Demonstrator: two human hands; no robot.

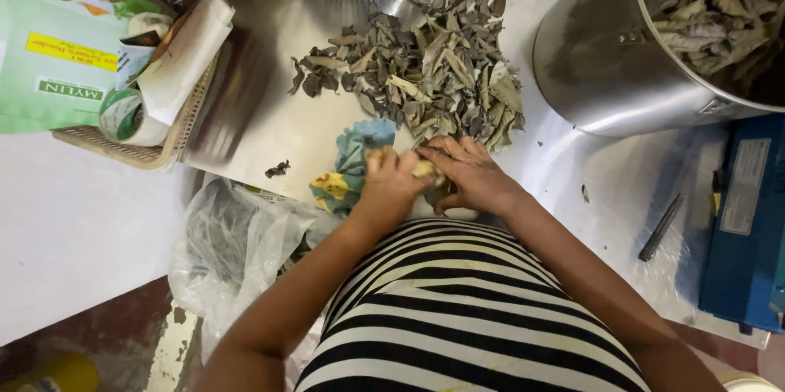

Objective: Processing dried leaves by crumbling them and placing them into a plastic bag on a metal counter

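Our striped shirt (466, 310) fills the foreground; beyond it our left hand (391, 183) clenches a small yellowish piece against a blue-yellow cloth (353, 165), and our right hand (470, 175) pinches the same piece. Dried leaves (433, 65) are heaped just beyond on the steel table (253, 106), a steel pot (605, 65) at right.

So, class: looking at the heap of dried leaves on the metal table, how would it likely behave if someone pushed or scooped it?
The dried leaves look curled and grey, so they are probably light and brittle, and may crumble. They lie loose on the metal table, which looks smooth, so a push would likely scatter them; stray bits already lie apart.
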